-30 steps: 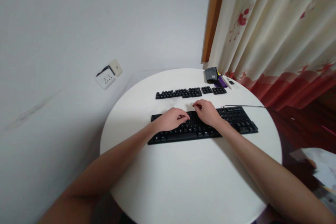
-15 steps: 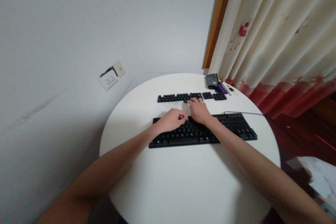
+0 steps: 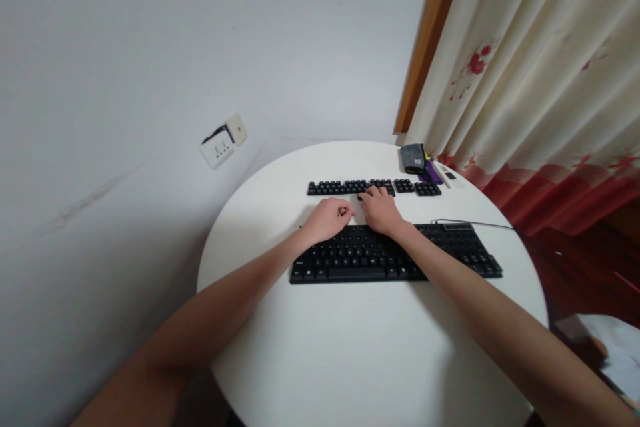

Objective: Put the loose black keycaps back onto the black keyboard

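Note:
A black keyboard [image 3: 400, 255] lies across the middle of a round white table [image 3: 360, 347]. Behind it, rows of loose black keycaps [image 3: 345, 187] are laid out in a line. My left hand [image 3: 327, 219] is curled into a loose fist at the keyboard's far edge; whether it holds anything is hidden. My right hand [image 3: 381, 209] reaches past the keyboard, its fingertips pinching at the near edge of the keycap rows, on a small dark keycap.
A grey cloth [image 3: 414, 158], a purple item [image 3: 434, 172] and a small white tool [image 3: 450, 175] sit at the table's far right. The keyboard's cable [image 3: 475, 223] runs right. A wall socket [image 3: 220, 145] is on the left wall. A curtain [image 3: 540, 80] hangs right.
My right hand moved forward from the keyboard to the keycap rows. My left hand shifted forward to the keyboard's far edge. The camera view drifted slightly.

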Demonstrator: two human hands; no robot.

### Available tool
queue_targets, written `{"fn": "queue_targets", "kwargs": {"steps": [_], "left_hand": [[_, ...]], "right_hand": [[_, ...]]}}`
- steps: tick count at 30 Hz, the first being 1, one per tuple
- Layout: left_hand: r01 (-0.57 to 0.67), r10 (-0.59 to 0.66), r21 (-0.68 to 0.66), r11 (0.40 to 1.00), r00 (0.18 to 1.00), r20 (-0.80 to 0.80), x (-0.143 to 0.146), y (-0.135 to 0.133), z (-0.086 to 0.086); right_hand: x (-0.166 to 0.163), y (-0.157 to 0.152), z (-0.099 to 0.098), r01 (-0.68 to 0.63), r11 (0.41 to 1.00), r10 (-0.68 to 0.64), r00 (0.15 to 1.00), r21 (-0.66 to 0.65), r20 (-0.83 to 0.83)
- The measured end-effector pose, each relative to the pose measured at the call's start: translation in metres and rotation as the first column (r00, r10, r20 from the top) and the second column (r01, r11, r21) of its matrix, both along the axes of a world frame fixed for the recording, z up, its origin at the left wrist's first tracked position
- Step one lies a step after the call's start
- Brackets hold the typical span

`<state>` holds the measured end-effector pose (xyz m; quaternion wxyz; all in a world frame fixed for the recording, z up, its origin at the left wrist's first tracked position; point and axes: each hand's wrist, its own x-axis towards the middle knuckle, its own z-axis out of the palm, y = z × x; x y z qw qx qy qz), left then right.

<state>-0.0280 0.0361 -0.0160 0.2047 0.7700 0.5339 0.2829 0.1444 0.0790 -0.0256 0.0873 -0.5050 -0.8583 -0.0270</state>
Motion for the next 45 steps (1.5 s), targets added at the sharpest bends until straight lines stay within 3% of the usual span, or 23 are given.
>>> {"fn": "queue_targets", "kwargs": {"steps": [10,15,20,28,33,38,45], "left_hand": [[-0.111,0.130,0.154,0.982,0.984,-0.120,-0.010,0.014,-0.016],[-0.101,0.117,0.132,0.986,0.986,-0.122,-0.012,0.016,-0.021],[-0.056,0.072,0.128,0.990,0.990,-0.125,-0.010,0.017,-0.019],[-0.029,0.049,0.130,0.991,0.986,-0.158,-0.009,0.016,-0.017],[-0.029,0.052,0.121,0.992,0.980,-0.190,-0.009,0.014,-0.016],[-0.036,0.061,0.116,0.993,0.974,-0.217,-0.009,0.012,-0.012],[0.064,-0.042,0.139,0.988,0.987,-0.154,0.011,-0.014,0.005]], "right_hand": [[-0.009,-0.032,0.001,-0.178,0.984,0.174,0.977,-0.023,-0.125],[-0.005,-0.016,0.000,-0.130,0.991,0.127,0.960,0.004,-0.250],[-0.003,0.002,-0.007,-0.153,0.987,0.128,0.944,-0.057,-0.305],[-0.006,0.003,-0.008,-0.164,0.982,0.120,0.926,-0.096,-0.357],[0.020,-0.014,0.005,-0.133,0.990,0.100,0.892,-0.045,-0.441],[0.066,-0.033,0.012,-0.073,0.997,0.057,0.805,-0.004,-0.591],[0.104,-0.036,0.003,-0.005,0.983,-0.135,0.665,-0.185,-0.734]]}}
